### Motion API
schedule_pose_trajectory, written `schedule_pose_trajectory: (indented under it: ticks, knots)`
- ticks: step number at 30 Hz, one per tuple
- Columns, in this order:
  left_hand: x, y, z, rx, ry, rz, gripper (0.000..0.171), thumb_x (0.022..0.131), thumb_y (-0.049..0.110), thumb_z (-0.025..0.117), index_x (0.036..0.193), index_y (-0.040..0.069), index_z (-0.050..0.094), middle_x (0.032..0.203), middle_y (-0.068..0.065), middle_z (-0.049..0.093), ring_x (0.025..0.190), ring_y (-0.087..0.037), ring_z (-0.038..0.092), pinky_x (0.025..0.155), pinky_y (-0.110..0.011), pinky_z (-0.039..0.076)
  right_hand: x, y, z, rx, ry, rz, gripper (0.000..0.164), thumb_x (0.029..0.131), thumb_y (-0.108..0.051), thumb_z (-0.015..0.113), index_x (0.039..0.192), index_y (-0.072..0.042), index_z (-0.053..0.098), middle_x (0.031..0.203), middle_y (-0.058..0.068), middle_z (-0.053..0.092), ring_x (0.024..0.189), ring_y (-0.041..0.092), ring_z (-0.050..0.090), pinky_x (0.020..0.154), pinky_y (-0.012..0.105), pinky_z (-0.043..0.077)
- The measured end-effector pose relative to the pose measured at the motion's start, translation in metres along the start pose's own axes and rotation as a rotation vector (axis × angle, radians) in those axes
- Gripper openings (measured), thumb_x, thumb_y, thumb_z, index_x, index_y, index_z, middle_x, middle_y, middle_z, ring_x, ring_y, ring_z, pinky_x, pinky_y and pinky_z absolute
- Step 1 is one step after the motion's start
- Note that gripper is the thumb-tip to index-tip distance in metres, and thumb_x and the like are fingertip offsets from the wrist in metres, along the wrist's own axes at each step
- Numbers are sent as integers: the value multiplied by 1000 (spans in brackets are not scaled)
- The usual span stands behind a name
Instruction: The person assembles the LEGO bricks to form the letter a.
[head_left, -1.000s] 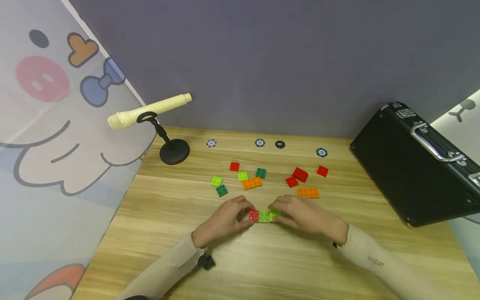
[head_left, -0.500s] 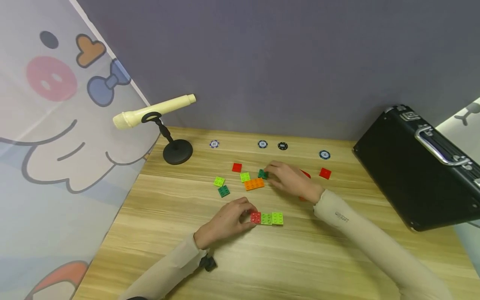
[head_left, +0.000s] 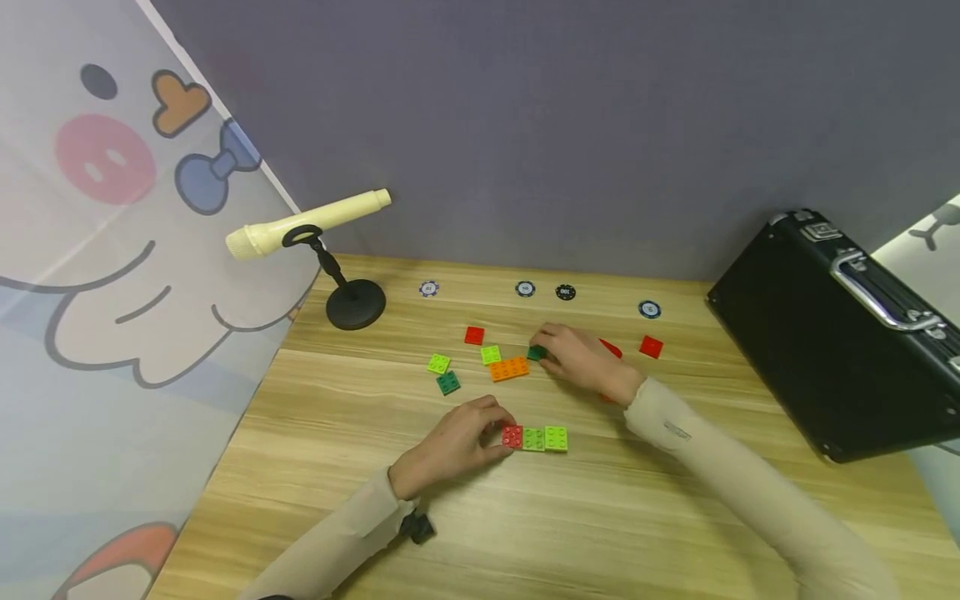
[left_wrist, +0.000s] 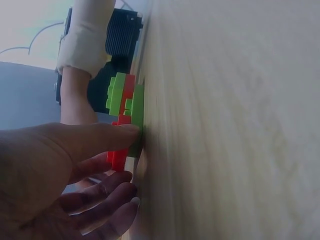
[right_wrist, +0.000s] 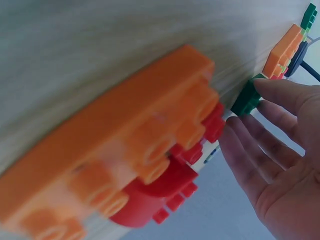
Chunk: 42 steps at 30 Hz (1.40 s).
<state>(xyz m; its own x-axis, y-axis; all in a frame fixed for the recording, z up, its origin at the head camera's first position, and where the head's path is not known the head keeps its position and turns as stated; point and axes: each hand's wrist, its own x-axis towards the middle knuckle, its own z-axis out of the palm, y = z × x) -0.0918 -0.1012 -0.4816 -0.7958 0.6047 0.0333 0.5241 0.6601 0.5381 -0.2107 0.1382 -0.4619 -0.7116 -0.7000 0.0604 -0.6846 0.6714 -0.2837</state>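
Observation:
My left hand (head_left: pixel 456 440) pinches the red brick (head_left: pixel 512 437) at the left end of a short row of joined bricks. In that row a light green brick (head_left: pixel 533 439) sits in the middle, and a higher light green brick (head_left: pixel 556 438) forms the right end. From the left wrist view, a red piece (left_wrist: pixel 129 89) shows beneath the higher one. My right hand (head_left: pixel 581 360), farther back, pinches a small dark green brick (right_wrist: pixel 245 98) between thumb and fingers, at table level. That hand partly covers a curved red brick (right_wrist: pixel 155 192) and an orange brick (right_wrist: pixel 125 130).
Loose bricks lie around: an orange one (head_left: pixel 509 369), light green ones (head_left: pixel 438 363), another dark green one (head_left: pixel 448 382) and red ones (head_left: pixel 651 347). Poker chips (head_left: pixel 525 288) line the back. A microphone on a stand (head_left: pixel 356 303) is at left, a black case (head_left: pixel 825 350) at right.
My right hand has left the light green end of the row, reached back, and taken the dark green brick, which has shifted slightly right. My left hand has stayed on the red brick.

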Motion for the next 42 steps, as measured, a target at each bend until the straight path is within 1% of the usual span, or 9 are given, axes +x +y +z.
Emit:
schedule_pose_trajectory:
  ticks: [5, 8, 14, 19, 26, 29, 33, 38, 42]
  knots:
    - [0, 0, 0, -5, -7, -1, 27, 85, 32, 77, 108, 19, 70, 91, 8, 60, 73, -6, 49, 60, -15, 37, -10, -1, -3, -56, -3, 16, 30, 89, -23, 73, 117, -13, 67, 114, 3, 65, 97, 16, 64, 80, 36, 56]
    - [0, 1, 1, -13, -11, -2, 27, 85, 31, 77, 108, 20, 70, 91, 8, 61, 73, -7, 50, 60, -15, 37, -13, -3, -2, -79, 7, 6, 33, 88, -25, 74, 118, -15, 66, 116, 3, 64, 99, 18, 63, 80, 38, 57]
    - [-1, 1, 2, -35, -27, -11, 27, 86, 31, 76, 110, 20, 69, 92, 9, 60, 74, -7, 51, 60, -15, 39, -20, -6, 4, -108, 2, -6, 25, 92, -21, 69, 116, -14, 67, 109, 2, 65, 93, 18, 64, 79, 37, 57]
    - [-2, 0, 3, -24, -13, -5, 27, 85, 31, 77, 109, 20, 69, 91, 9, 60, 73, -6, 51, 60, -15, 39, -24, -7, 5, -91, -3, -9, 24, 91, -16, 69, 115, -11, 67, 107, 4, 65, 92, 18, 64, 81, 37, 56]
    - [0, 0, 3, -19, -7, 0, 26, 85, 32, 76, 108, 21, 70, 92, 11, 60, 74, -7, 52, 61, -15, 40, -31, -13, 1, -57, 15, -64, 21, 90, -12, 70, 111, -11, 68, 106, 3, 66, 93, 18, 64, 84, 36, 55]
    - [0, 0, 3, -19, -6, 5, 27, 85, 31, 77, 108, 20, 69, 92, 10, 61, 74, -7, 53, 61, -15, 40, -36, -22, -1, -57, 39, -96, 20, 90, -14, 70, 110, -12, 68, 107, 2, 66, 94, 17, 64, 85, 35, 55]
    - [1, 0, 2, -22, 1, 14, 27, 85, 31, 77, 108, 20, 69, 92, 8, 61, 74, -7, 52, 61, -15, 40, -46, -38, -6, -55, 71, -135, 20, 91, -16, 70, 111, -15, 68, 108, -1, 65, 95, 15, 64, 87, 35, 55]
    - [2, 0, 2, -26, 2, 18, 28, 84, 31, 78, 108, 19, 69, 92, 7, 62, 74, -7, 52, 61, -15, 40, -62, -62, -11, -52, 66, -192, 26, 91, -18, 70, 116, -16, 67, 114, -3, 64, 102, 14, 63, 90, 33, 54]
    - [3, -1, 2, -31, 11, 18, 29, 84, 31, 78, 108, 17, 68, 93, 8, 62, 74, -7, 52, 62, -15, 40, -72, -78, -8, -46, 58, -248, 28, 90, -20, 70, 118, -15, 67, 117, -3, 64, 102, 13, 63, 89, 31, 55]
